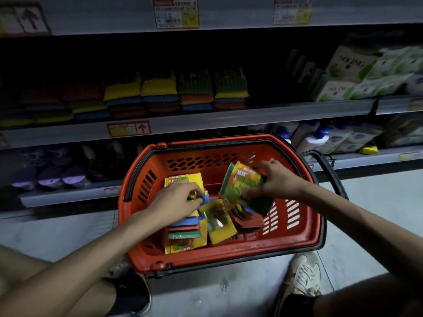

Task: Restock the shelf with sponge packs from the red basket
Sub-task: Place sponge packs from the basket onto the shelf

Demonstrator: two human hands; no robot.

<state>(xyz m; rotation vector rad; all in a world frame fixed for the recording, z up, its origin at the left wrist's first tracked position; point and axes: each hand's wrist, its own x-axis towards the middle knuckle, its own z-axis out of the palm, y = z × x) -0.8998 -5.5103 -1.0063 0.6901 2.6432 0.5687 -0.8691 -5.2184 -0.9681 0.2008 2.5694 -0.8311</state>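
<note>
On the pale floor point(229, 294), the red slotted plastic basket point(219, 259) holds a loose heap of yellow-and-green sponge packs point(217, 221), where fingers of the left hand point(176, 200) pinch a blue-edged pack point(205, 199) and fingers of the right hand point(279, 179) clamp a raised green-and-orange pack point(242, 184), below the grey shelf point(206, 121) of stacked colourful sponges point(160, 92).

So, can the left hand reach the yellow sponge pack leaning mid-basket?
Probably yes: the yellow sponge pack lies uncovered beside the left hand, nothing over it, though that hand is pinching a blue-edged pack.
</note>
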